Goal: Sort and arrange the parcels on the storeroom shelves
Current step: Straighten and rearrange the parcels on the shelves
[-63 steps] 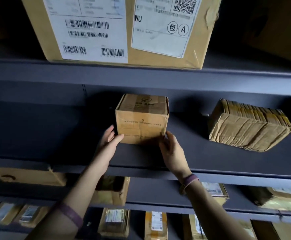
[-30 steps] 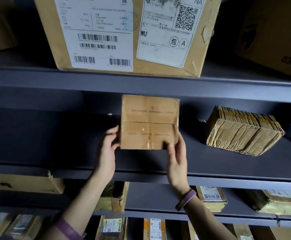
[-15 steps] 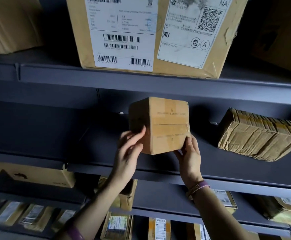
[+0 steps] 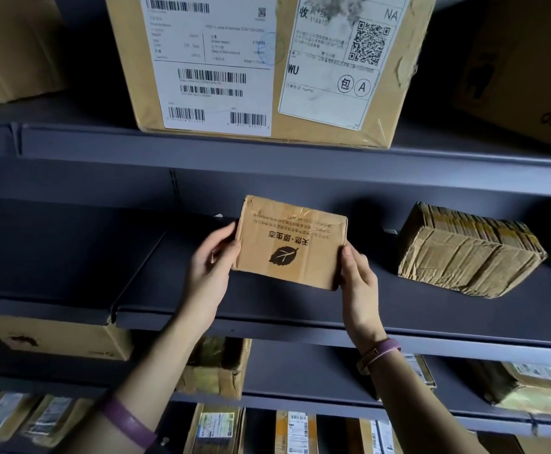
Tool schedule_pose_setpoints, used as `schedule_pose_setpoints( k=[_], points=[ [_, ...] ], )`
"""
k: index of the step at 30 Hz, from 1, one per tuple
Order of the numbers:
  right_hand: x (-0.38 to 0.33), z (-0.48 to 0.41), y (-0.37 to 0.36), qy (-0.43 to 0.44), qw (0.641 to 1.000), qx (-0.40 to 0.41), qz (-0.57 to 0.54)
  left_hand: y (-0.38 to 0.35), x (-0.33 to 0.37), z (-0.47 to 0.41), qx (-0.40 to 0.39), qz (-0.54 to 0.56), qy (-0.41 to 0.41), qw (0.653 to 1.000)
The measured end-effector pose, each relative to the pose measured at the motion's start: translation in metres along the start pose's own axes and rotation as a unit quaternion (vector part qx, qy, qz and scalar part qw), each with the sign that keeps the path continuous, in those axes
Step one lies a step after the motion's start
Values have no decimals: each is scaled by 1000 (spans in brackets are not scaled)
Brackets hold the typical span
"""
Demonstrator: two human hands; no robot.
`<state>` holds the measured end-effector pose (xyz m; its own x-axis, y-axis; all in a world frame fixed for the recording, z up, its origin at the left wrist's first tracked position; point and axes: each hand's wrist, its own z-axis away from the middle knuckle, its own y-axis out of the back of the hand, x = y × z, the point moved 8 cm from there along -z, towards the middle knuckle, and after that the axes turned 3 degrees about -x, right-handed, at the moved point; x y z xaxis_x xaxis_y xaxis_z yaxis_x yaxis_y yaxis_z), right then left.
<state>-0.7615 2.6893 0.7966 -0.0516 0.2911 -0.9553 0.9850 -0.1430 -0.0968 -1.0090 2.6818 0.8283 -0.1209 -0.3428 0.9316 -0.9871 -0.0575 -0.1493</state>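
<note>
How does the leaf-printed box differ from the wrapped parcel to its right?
The leaf-printed box is gripped by the left hand and right hand; the wrapped parcel lies on the shelf untouched. The leaf-printed box shows upside-down print; the wrapped parcel shows only crinkled tape. Both are brown cardboard.

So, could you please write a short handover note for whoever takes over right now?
Hands: left hand and right hand each grip one side of the small leaf-printed box.
Things: the box is held up over the middle shelf, print upside down; the crumpled parcel lies on that shelf to its right; the big labelled carton sits on the upper shelf.
Done: box in hand.
Left: set it in place, then sort the rest.
</note>
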Motion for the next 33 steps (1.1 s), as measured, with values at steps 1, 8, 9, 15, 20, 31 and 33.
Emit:
schedule_pose_setpoints(
  k=[1,8,9,15,20,31,33],
  points=[
    [-1,0,2,0,1000,3,5,-1,0,1,5,-2,4,1000],
    [-13,2,5,10,997,-1,-79,-14,5,-11,-51,34,71,996],
    [-15,2,6,14,997,1,-80,-12,5,-13,-37,40,75,996],
    [-20,2,3,18,999,-23,-44,-4,-24,-7,-5,-32,161,986],
    [-11,2,5,6,1000,-18,-7,-12,-27,3,0,-8,163,987],
    [11,-1,-23,-86,994,-59,-42,1,-37,-25,3,-81,178,981],
    [17,-3,-29,-98,992,-73,-35,10,-49,-23,42,-84,192,977]
  ],
)
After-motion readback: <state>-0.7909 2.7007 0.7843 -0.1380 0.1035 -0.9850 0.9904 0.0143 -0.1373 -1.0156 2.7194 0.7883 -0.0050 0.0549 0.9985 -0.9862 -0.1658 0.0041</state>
